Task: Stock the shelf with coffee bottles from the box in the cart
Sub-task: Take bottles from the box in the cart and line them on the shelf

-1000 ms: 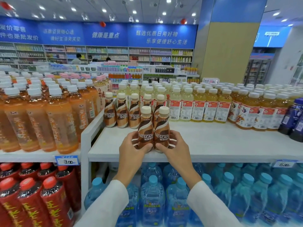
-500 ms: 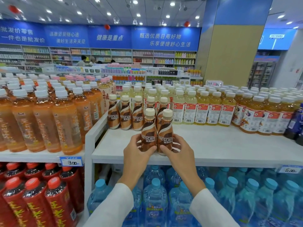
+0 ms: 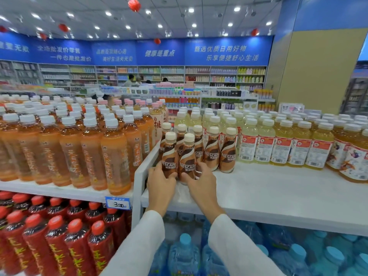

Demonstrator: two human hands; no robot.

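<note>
- Head view: two coffee bottles are up at the front-left corner of the white shelf [image 3: 268, 192], side by side & touching.
- The left hand [image 3: 159, 183] curls round the low part of the left coffee bottle [image 3: 169, 156].
- The right hand [image 3: 201, 182] curls round the low part of the right coffee bottle [image 3: 187, 158], thumb on the front.
- Both hands are wrapped on, not spread flat. The bottle bottoms are hid by fingers, so can't tell if they sit on the shelf yet.
- Just behind is the coffee row [image 3: 228, 154]: more of the same bottles standing up, right next to the yellow drink bottles [image 3: 264, 144].
- The orange tea bottles [image 3: 115, 156] are on the other side of the white rail [image 3: 139, 176].
- Box & cart: not in the pic.
- How they'd feel (my guess): small & full, so a bit heavy for the size, but OK w/ one hand each. Prob hard plastic, won't squish much. The shiny wrap label could be slippery.
- Shape: fat low down, thin at the neck, cream cap on top. Tall & thin, so it tips easy, esp. w/ a bump near the top.
- Best place to hold: the low-mid body, fingers all round the fat part. Not by the cap.
- Watch out: pushing these in fast could knock the coffee row over. Go slow & keep them standing straight.
</note>
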